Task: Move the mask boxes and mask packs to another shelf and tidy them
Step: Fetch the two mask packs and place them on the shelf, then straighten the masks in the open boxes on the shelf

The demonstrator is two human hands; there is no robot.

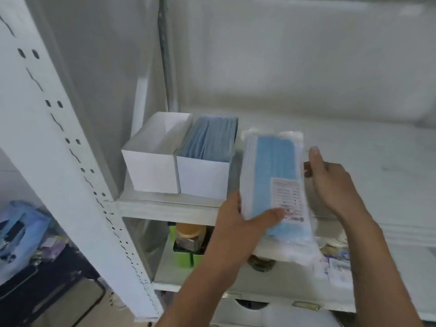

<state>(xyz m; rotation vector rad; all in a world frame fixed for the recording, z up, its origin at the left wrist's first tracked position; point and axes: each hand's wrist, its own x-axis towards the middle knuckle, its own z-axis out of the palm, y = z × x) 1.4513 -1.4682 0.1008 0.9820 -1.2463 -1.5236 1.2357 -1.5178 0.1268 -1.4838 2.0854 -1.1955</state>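
Plastic-wrapped mask pack (274,182), blue with a white printed label too blurred to read, is gripped at its near end by the left hand (238,230) over the shelf (169,206) edge. The right hand (330,182) lies open against its right side, beside two white mask boxes (177,171).

1. Two boxes stand side by side, touching, at the left end of the shelf (165,206), against the side wall.
2. The left box (151,171) looks empty; the right box (203,178) has masks (210,138) in it.
3. A mask pack (276,185) is just right of the right box, over the shelf's front edge.
4. The left hand (238,230) holds the pack's near left corner; the right hand (330,182) is at its right edge.
5. A jar (190,234) sits on the lower shelf, below the boxes.
6. A bag (18,234) lies left of the post (70,149).
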